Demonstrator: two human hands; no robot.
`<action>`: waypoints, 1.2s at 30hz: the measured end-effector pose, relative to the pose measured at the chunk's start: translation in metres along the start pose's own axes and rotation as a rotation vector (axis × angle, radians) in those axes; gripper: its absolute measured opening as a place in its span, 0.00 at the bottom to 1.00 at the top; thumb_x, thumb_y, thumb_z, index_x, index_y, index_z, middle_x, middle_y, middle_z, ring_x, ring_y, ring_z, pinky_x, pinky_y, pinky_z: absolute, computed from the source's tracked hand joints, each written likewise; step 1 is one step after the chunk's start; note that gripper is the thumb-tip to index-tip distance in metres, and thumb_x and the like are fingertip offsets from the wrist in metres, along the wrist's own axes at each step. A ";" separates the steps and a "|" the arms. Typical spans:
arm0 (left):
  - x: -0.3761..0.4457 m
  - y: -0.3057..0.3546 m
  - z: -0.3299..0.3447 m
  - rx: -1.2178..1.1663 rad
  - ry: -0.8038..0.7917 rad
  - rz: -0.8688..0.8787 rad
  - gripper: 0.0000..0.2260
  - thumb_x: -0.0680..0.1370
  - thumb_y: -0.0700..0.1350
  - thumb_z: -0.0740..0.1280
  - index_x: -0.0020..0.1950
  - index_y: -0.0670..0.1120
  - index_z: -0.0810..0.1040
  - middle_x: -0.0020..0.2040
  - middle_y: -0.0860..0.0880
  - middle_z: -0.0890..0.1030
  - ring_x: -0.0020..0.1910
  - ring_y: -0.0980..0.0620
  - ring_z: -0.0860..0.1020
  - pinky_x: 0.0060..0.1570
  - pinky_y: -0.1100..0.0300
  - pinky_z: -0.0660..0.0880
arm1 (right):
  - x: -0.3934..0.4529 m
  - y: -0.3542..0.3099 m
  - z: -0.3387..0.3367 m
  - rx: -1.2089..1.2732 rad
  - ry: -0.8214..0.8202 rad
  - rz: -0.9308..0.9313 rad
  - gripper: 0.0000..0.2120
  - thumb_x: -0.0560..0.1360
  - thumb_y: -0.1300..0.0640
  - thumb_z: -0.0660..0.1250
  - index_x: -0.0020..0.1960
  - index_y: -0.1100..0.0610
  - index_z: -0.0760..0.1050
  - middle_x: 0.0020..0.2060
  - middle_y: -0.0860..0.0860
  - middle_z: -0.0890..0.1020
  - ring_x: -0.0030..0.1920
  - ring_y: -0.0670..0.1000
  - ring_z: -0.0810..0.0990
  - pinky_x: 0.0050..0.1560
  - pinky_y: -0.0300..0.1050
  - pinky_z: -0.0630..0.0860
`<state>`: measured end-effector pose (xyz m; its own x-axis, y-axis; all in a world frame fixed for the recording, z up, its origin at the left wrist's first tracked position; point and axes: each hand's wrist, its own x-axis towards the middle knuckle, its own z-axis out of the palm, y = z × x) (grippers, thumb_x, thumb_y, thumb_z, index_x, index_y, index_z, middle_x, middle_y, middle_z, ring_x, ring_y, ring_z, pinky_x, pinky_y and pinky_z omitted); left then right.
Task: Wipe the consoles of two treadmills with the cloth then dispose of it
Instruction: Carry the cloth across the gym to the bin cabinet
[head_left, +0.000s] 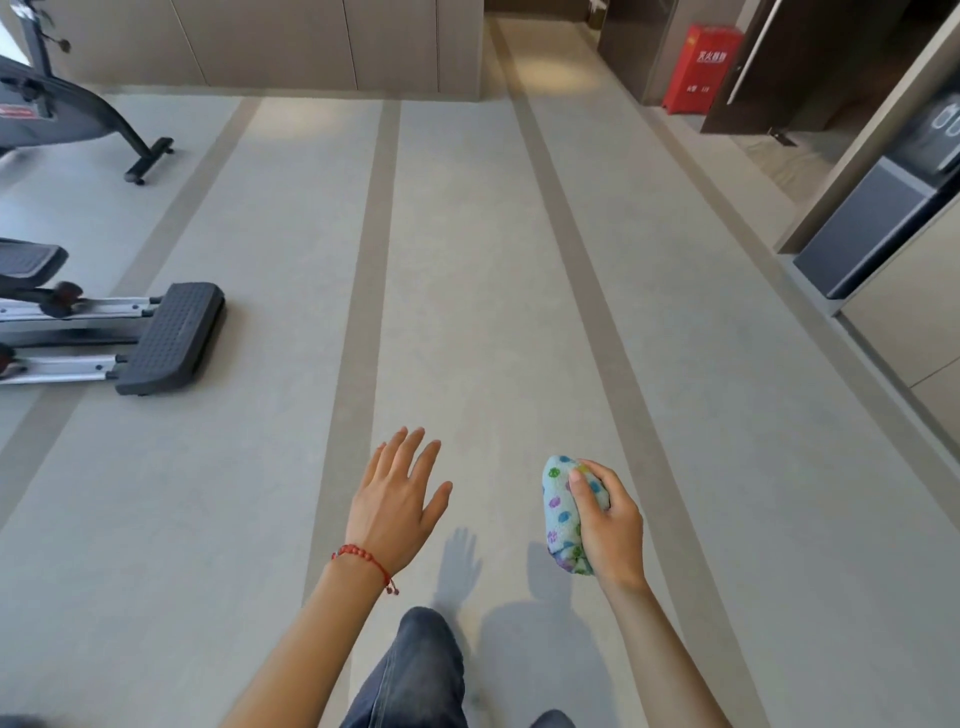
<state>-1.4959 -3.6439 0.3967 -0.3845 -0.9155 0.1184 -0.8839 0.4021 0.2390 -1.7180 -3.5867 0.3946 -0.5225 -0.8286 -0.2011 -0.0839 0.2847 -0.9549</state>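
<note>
Soft, light and easily crushed, the dotted cloth (563, 514) sits bunched in the right hand (608, 525), whose curled fingers suffice to grip it, while the left hand (395, 504) hovers spread and empty.

Left of the red cabinet (701, 67), whose lettering is too small to read, two exercise machines (109, 332) run off the edge.
</note>
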 end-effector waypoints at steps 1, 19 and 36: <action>0.019 -0.003 0.004 0.002 -0.003 0.004 0.30 0.80 0.59 0.43 0.61 0.41 0.76 0.61 0.41 0.77 0.62 0.40 0.74 0.60 0.45 0.67 | 0.018 -0.002 0.005 -0.006 0.003 0.001 0.08 0.75 0.52 0.65 0.53 0.50 0.77 0.48 0.46 0.81 0.48 0.44 0.80 0.41 0.32 0.74; 0.420 -0.068 0.036 -0.047 -0.038 0.172 0.30 0.81 0.59 0.43 0.60 0.41 0.76 0.61 0.41 0.77 0.62 0.41 0.73 0.59 0.44 0.71 | 0.358 -0.096 0.093 -0.015 0.150 0.024 0.06 0.76 0.52 0.64 0.51 0.49 0.76 0.46 0.39 0.80 0.48 0.41 0.78 0.42 0.34 0.72; 0.743 0.012 0.097 -0.037 -0.093 0.318 0.31 0.81 0.59 0.41 0.58 0.42 0.78 0.59 0.43 0.78 0.60 0.41 0.75 0.58 0.45 0.71 | 0.666 -0.150 0.053 -0.008 0.252 0.012 0.05 0.76 0.52 0.64 0.50 0.49 0.77 0.46 0.41 0.81 0.47 0.41 0.79 0.41 0.30 0.73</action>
<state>-1.8176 -4.3206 0.3945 -0.6636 -0.7408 0.1044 -0.7061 0.6663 0.2396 -2.0085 -4.2068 0.3924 -0.7188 -0.6788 -0.1504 -0.0829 0.2985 -0.9508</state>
